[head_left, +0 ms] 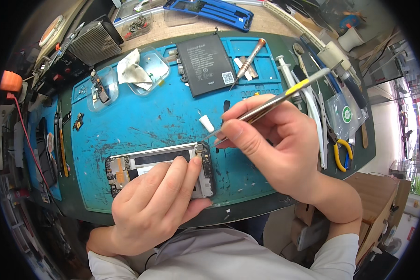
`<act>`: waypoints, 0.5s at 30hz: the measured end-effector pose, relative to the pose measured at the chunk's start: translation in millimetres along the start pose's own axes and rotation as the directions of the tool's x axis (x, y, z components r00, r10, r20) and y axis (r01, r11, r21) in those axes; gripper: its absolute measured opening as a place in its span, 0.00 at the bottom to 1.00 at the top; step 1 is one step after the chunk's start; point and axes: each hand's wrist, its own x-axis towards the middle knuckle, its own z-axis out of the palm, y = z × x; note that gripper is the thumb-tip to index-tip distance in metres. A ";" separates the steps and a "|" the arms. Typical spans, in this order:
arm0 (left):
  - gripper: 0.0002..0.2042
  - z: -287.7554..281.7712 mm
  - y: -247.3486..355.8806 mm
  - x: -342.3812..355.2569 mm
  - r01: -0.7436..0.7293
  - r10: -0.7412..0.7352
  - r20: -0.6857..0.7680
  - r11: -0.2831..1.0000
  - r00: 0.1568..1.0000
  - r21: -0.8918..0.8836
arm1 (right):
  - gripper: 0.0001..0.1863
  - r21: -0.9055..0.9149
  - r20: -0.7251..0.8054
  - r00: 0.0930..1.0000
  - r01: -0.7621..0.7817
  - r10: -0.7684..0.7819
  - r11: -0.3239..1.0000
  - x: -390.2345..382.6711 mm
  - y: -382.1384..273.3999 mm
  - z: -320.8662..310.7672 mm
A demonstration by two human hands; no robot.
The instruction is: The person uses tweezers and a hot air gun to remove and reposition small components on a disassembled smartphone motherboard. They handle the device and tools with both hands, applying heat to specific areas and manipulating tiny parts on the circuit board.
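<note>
An opened smartphone (207, 183) lies sideways on the blue work mat (154, 119), its inner parts showing at both ends. My left hand (149, 200) grips it, fingers across its middle and upper edge, thumb at the near edge; the palm hides much of its near side. My right hand (282, 144) is closed round metal tweezers (277, 100) with a yellow mark. Their tips point at the phone's upper right corner; whether they touch it, I cannot tell. Just beyond that corner lies a small white cap-like piece (206, 123) with a thin tip.
A black phone battery (204, 65) and a screwdriver (250, 61) lie at the mat's far side. Clear plastic trays (102, 88) with small parts stand far left. Yellow-handled pliers (337, 149), a brush and a syringe (284, 70) line the right. A blue phone shell (214, 11) sits behind.
</note>
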 end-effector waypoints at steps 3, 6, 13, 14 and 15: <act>0.28 0.1 -0.8 -2.3 -0.006 0.006 -0.010 1.000 1.000 0.000 | 0.11 0.130 0.005 0.995 -0.098 0.098 0.987 2.9 -6.1 -4.4; 0.28 0.4 0.1 -1.5 -0.006 0.006 -0.029 1.000 1.000 -0.011 | 0.11 0.158 -0.046 0.992 -0.109 0.118 0.981 3.1 -12.7 -10.4; 0.28 3.4 -1.4 -2.5 -0.013 0.012 -0.072 1.000 0.997 -0.006 | 0.10 -0.259 -0.352 0.865 0.277 -0.357 0.925 -22.8 -37.9 -85.6; 0.30 4.9 -0.4 -2.3 -0.001 -0.004 -0.084 0.999 0.996 -0.052 | 0.10 -0.380 -0.375 0.829 0.271 -0.415 0.885 -35.9 -42.2 -104.5; 0.31 3.2 0.9 -5.8 0.027 -0.034 -0.084 0.997 0.996 -0.079 | 0.11 -0.393 -0.405 0.813 0.258 -0.418 0.883 -45.2 -39.3 -117.2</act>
